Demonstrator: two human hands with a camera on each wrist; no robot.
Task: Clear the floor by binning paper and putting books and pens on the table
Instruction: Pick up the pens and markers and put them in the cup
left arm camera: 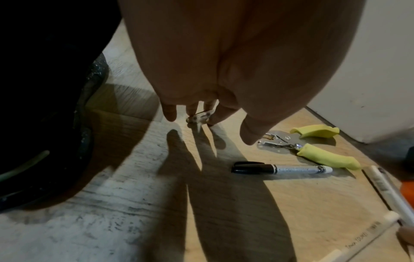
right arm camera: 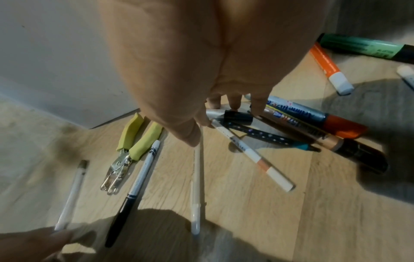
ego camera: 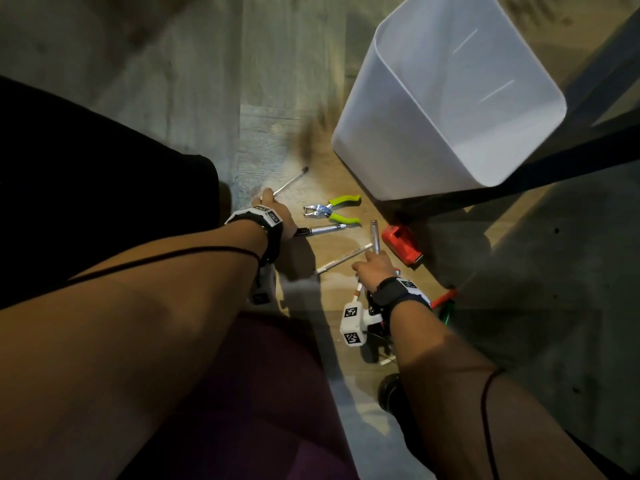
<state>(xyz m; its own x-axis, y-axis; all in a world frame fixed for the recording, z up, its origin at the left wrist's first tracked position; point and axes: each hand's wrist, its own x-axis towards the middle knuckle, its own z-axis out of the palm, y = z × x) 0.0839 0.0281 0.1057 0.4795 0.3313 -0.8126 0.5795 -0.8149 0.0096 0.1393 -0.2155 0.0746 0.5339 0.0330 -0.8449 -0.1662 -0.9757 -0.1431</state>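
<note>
Pens lie scattered on the wooden floor [ego camera: 277, 133]. My left hand [ego camera: 266, 199] pinches the near end of a thin white pen [ego camera: 289, 183]; the left wrist view shows that pen's end [left arm camera: 199, 118] between the fingertips. My right hand [ego camera: 371, 263] grips a bundle of pens, among them a white pen with an orange band [right arm camera: 251, 152], a black dotted pen [right arm camera: 264, 135] and thick markers [right arm camera: 313, 124]. A black-capped marker [ego camera: 322, 230] and another white pen [ego camera: 343, 259] lie loose between the hands. The white bin [ego camera: 450, 98] stands at the far right.
Green-handled punch pliers [ego camera: 329, 211] lie by the bin. A red object [ego camera: 401, 244] sits right of my right hand. An orange marker [right arm camera: 329, 69] and a green marker [right arm camera: 363, 47] lie further right. A dark frame bar [ego camera: 571, 157] crosses in front of the bin.
</note>
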